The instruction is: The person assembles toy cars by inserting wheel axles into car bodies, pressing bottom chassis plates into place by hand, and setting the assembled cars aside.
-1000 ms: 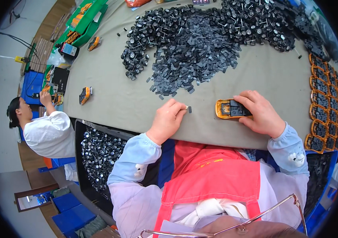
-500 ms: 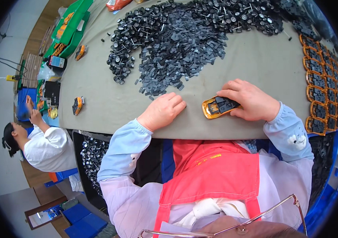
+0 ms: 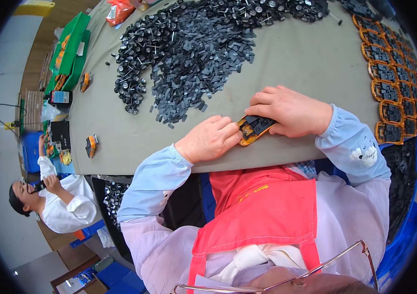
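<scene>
A toy car body (image 3: 253, 129), an orange-yellow shell with a black part inside, lies underside up near the table's front edge. My right hand (image 3: 290, 111) grips its right end, fingers over the far side and thumb on the near side. At the car's left end is my left hand (image 3: 209, 139), its fingertips pinched together against the shell's edge. Whatever the left fingers hold, if anything, is hidden. Beyond the hands spreads a heap of small flat black plastic pieces (image 3: 196, 63), bordered by a pile of black toy wheels on metal axles (image 3: 132, 54).
Rows of similar car bodies (image 3: 384, 92) line the table's right side. Two loose toy cars (image 3: 91, 146) sit at the left, near green crates (image 3: 73, 61). An orange bag (image 3: 119, 12) lies at the far edge. A co-worker (image 3: 66, 203) is at the left, beyond a wheel bin (image 3: 114, 196).
My left hand has come to the car's left end and now touches it. The car has tilted and shifted slightly left in my right hand. The whole view has turned a little.
</scene>
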### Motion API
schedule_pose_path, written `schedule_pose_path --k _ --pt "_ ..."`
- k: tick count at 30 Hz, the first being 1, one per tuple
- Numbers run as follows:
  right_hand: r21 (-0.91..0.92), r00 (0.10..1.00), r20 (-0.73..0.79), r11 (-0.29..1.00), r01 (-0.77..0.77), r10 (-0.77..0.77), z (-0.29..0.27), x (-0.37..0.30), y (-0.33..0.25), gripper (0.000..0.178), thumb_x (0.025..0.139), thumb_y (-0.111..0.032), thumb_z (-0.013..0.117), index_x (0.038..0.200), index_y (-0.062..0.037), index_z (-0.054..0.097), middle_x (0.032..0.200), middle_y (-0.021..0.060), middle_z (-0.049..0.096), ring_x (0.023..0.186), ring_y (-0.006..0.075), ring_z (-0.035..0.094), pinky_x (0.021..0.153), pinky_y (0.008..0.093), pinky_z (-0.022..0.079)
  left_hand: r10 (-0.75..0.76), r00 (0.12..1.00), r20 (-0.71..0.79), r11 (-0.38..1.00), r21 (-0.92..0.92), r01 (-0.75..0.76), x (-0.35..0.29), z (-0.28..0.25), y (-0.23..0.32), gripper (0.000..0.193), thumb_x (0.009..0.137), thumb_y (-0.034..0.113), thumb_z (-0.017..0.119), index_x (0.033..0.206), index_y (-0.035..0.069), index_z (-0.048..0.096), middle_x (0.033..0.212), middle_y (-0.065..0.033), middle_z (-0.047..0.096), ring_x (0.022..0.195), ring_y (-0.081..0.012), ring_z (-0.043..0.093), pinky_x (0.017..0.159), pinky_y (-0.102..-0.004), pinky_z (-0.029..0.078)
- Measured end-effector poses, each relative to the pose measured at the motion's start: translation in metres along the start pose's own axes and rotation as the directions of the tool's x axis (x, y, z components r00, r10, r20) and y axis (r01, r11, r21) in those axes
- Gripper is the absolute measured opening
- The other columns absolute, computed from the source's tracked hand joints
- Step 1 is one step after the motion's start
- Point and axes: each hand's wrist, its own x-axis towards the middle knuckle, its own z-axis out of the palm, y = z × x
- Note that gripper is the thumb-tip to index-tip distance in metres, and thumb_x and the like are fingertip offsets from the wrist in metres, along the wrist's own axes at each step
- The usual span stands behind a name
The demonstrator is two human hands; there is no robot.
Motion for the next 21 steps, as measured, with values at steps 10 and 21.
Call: schedule_pose_path --k 10,21 --pt "0.027 1.000 0.020 1.000 0.003 -0.004 -0.011 0.003 0.009 0.060 0.070 -0.005 0.076 0.129 -0.0067 0.060 0.125 0.0098 0.057 0.117 0.0306 0.053 0.097 0.0428 0.045 0.135 0.975 0.176 0.990 -0.062 -0.126 0.019 -0.020 -0.019 0.021 0.078 0.015 0.063 0.097 0.007 0.064 0.095 -0.0038 0.056 0.085 -0.0201 0.056 0.075 -0.0320 0.049" --pt "0.023 0.998 -0.033 0.999 0.049 -0.048 -0.002 -0.002 0.006 0.052 0.080 -0.015 0.073 0.130 -0.0078 0.060 0.125 0.0129 0.058 0.114 0.0328 0.055 0.096 0.0452 0.046 0.069 0.997 0.022 0.996 -0.065 -0.068 -0.011 -0.013 0.010 0.020 0.077 0.013 0.061 0.096 0.005 0.062 0.106 -0.0093 0.063 0.087 -0.0238 0.061 0.076 -0.0342 0.053"
